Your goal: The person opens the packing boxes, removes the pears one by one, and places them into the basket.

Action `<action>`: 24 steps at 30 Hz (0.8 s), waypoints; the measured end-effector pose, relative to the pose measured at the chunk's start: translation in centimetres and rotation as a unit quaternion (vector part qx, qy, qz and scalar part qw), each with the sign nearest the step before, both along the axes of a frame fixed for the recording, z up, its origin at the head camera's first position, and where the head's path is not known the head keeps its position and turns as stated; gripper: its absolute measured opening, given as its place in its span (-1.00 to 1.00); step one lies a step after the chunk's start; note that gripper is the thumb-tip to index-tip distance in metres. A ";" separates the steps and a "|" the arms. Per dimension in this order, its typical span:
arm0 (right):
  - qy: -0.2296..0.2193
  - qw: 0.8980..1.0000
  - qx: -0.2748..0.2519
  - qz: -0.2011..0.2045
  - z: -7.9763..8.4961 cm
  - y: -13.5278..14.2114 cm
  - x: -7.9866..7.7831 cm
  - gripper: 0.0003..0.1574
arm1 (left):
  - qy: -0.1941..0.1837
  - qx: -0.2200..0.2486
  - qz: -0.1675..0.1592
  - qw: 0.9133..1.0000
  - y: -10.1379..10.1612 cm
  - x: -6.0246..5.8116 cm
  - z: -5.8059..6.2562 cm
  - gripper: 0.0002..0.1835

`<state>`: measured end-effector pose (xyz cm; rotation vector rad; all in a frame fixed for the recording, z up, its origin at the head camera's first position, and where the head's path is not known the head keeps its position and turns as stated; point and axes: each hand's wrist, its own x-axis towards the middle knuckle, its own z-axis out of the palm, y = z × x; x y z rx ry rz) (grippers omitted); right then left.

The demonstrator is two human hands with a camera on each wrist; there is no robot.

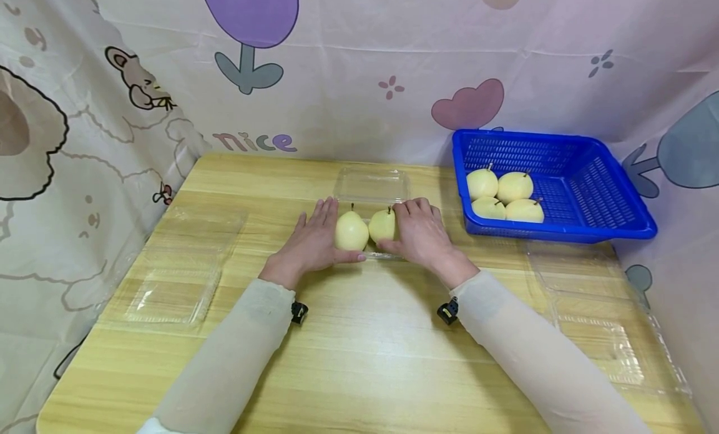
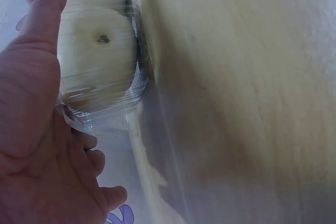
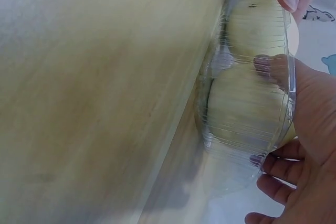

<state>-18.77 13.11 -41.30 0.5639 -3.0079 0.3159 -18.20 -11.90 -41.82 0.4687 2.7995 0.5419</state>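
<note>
A clear plastic clamshell box point(image 3: 231, 140) stands on the table with two pale yellow pears in it, side by side with stems up. My left hand point(image 1: 316, 237) holds the box's left end beside the left pear point(image 1: 351, 231), its thumb along the front rim. On the other side, my right hand point(image 1: 420, 232) grips the right pear point(image 1: 382, 225), thumb inside the front wall and fingers round its far side. The box's open lid point(image 1: 372, 184) lies behind the pears. Through the ribbed wall, the left wrist view shows a pear's underside point(image 2: 100, 56).
At the back right, a blue plastic basket point(image 1: 562, 231) holds several pears point(image 1: 515, 187). One open clear clamshell box point(image 1: 168, 290) lies at the table's left, another point(image 1: 601, 334) at its right. A printed curtain point(image 1: 348, 78) hangs behind the wooden table point(image 1: 359, 359).
</note>
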 end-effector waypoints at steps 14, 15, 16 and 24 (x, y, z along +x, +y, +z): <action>0.039 0.999 -0.018 0.005 0.5 0.2 -0.2 0.06 | -0.002 0.001 -0.002 1.000 0.1 -0.3 -0.1 0.54; 0.043 0.999 -0.022 0.006 0.7 0.2 -0.1 0.05 | -0.003 0.002 -0.002 1.000 0.1 -0.3 -0.1 0.54; 0.046 0.999 -0.023 0.007 0.8 0.2 -0.1 0.05 | -0.003 0.001 -0.002 1.000 0.1 -0.3 0.0 0.55; 0.072 0.997 -0.030 0.012 1.7 0.1 0.2 0.03 | -0.004 0.005 0.000 1.000 0.0 -0.2 -0.2 0.54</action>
